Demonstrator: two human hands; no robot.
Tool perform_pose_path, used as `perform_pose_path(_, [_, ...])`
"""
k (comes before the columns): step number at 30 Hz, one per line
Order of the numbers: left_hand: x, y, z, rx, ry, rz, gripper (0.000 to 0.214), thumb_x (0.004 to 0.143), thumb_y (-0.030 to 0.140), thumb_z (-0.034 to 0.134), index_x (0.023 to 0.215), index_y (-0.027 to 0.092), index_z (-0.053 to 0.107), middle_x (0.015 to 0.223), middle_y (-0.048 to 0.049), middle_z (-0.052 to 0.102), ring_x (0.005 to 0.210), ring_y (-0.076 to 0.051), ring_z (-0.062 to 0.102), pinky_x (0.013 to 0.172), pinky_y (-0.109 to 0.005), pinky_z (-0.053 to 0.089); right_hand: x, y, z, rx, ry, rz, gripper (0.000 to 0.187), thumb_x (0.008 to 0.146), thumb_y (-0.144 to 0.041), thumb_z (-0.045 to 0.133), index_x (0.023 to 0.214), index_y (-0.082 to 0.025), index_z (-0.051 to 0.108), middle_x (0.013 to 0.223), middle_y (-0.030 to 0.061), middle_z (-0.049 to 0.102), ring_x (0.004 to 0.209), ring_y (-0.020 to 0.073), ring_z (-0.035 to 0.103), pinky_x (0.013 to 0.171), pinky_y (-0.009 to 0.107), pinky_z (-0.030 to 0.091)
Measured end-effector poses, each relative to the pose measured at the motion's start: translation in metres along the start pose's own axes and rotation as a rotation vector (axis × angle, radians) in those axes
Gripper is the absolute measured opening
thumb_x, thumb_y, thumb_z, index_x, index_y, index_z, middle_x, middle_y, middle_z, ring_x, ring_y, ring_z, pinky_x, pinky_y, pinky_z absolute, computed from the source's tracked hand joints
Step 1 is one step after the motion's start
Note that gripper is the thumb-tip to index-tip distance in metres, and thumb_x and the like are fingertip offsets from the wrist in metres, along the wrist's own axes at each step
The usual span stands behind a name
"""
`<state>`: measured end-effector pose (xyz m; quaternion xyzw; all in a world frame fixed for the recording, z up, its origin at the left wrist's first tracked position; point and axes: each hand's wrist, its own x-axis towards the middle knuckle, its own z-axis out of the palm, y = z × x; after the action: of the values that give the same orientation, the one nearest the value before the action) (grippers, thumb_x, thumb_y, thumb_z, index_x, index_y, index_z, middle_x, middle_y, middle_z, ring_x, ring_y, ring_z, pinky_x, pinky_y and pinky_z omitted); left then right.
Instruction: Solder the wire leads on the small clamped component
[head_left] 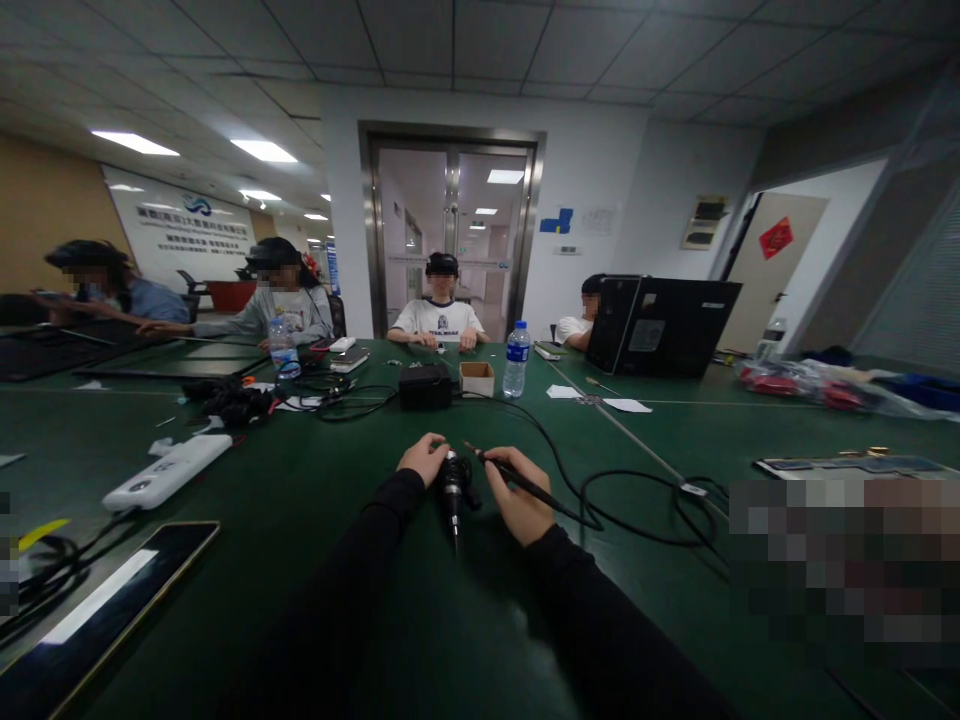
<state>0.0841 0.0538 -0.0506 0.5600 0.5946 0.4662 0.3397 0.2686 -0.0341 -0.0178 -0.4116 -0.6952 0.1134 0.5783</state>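
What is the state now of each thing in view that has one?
Left hand: closed on black tool.
Right hand: closed on corded pen tool, tip pointing left.
Laptop: open.
Cardboard box: open top.
Water bottle beside it: upright, capped.
Glass doors: shut.

Table top [315,560], across the lower frame: dark green, matt, smooth. Centre frame: slim probe [517,482] of matt black plastic with a thin metal tip, beside a stubby black part [451,482] with a dull sheen and a fine metal pin; black cloth sleeves [600,620] below. Behind, centre: brown cardboard box [477,379] and clear glossy plastic bottle [516,360]; lower left: white smooth plastic power strip [166,472] and glossy glass-fronted tablet [112,610].
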Motion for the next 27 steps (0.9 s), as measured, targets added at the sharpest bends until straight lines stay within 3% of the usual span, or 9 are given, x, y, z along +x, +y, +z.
perform_pose_path(3, [-0.012, 0.013, -0.004, 0.141, 0.079, -0.023, 0.036, 0.063, 0.043, 0.072, 0.091, 0.021, 0.067, 0.079, -0.0106, 0.07, 0.087, -0.031, 0.064, 0.09, -0.04, 0.04, 0.001, 0.003, -0.001, 0.014, 0.014, 0.016, 0.012, 0.084, -0.025, 0.053, 0.086, -0.022, 0.065, 0.084, 0.0031, 0.07, 0.078, 0.0184, 0.066, 0.073, 0.029, 0.051])
perform_pose_path(7, [-0.042, 0.031, 0.013, 0.375, 0.154, 0.0, 0.066, 0.059, 0.063, 0.068, 0.106, 0.017, 0.066, 0.104, -0.0247, 0.066, 0.102, -0.042, 0.059, 0.092, -0.048, 0.037, 0.004, 0.008, -0.004, 0.018, 0.057, 0.045, 0.013, 0.084, -0.028, 0.054, 0.087, -0.021, 0.064, 0.084, 0.0038, 0.07, 0.076, 0.0184, 0.065, 0.072, 0.029, 0.051])
perform_pose_path(9, [-0.057, 0.038, 0.026, 0.413, 0.117, 0.036, 0.075, 0.054, 0.062, 0.072, 0.114, 0.017, 0.064, 0.115, -0.0276, 0.06, 0.104, -0.044, 0.057, 0.091, -0.049, 0.037, 0.005, 0.011, -0.005, 0.012, 0.076, 0.056, 0.014, 0.084, -0.029, 0.054, 0.087, -0.02, 0.064, 0.083, 0.0042, 0.069, 0.075, 0.0184, 0.065, 0.07, 0.029, 0.051])
perform_pose_path(13, [-0.078, 0.046, 0.042, 0.574, 0.047, 0.081, 0.091, 0.046, 0.041, 0.081, 0.13, 0.018, 0.055, 0.136, -0.0329, 0.041, 0.108, -0.051, 0.051, 0.084, -0.053, 0.039, 0.004, 0.016, -0.005, 0.015, 0.084, 0.076, 0.013, 0.084, -0.029, 0.055, 0.087, -0.02, 0.064, 0.082, 0.0036, 0.069, 0.073, 0.0177, 0.065, 0.067, 0.028, 0.051])
perform_pose_path(16, [-0.085, 0.053, 0.04, 0.633, 0.019, 0.088, 0.089, 0.05, 0.028, 0.079, 0.134, 0.02, 0.052, 0.144, -0.0319, 0.03, 0.107, -0.051, 0.051, 0.081, -0.052, 0.041, 0.003, 0.017, -0.004, 0.024, 0.077, 0.08, 0.013, 0.084, -0.029, 0.055, 0.087, -0.02, 0.064, 0.083, 0.0032, 0.069, 0.075, 0.0178, 0.065, 0.07, 0.028, 0.051])
perform_pose_path(20, [-0.093, 0.063, 0.033, 0.722, -0.041, 0.126, 0.081, 0.057, 0.016, 0.071, 0.135, 0.023, 0.051, 0.146, -0.0279, 0.03, 0.106, -0.047, 0.053, 0.08, -0.049, 0.044, 0.003, 0.015, -0.004, 0.031, 0.079, 0.082, 0.012, 0.084, -0.028, 0.055, 0.087, -0.02, 0.064, 0.083, 0.0037, 0.069, 0.077, 0.0186, 0.065, 0.072, 0.029, 0.05])
perform_pose_path(24, [-0.1, 0.073, 0.027, 1.004, -0.118, 0.112, 0.076, 0.069, 0.017, 0.06, 0.142, 0.025, 0.039, 0.144, -0.0222, 0.034, 0.106, -0.039, 0.055, 0.078, -0.042, 0.047, 0.004, 0.012, -0.006, -0.002, 0.083, 0.098, 0.013, 0.083, -0.029, 0.056, 0.085, -0.02, 0.065, 0.08, 0.004, 0.069, 0.076, 0.0191, 0.065, 0.073, 0.029, 0.05])
perform_pose_path(27, [-0.101, 0.075, 0.021, 1.088, -0.155, 0.119, 0.076, 0.072, 0.021, 0.059, 0.143, 0.027, 0.033, 0.142, -0.0185, 0.036, 0.106, -0.034, 0.056, 0.079, -0.038, 0.049, 0.004, 0.011, -0.007, -0.007, 0.087, 0.097, 0.013, 0.083, -0.03, 0.055, 0.085, -0.02, 0.065, 0.078, 0.0033, 0.069, 0.074, 0.0186, 0.064, 0.07, 0.028, 0.049])
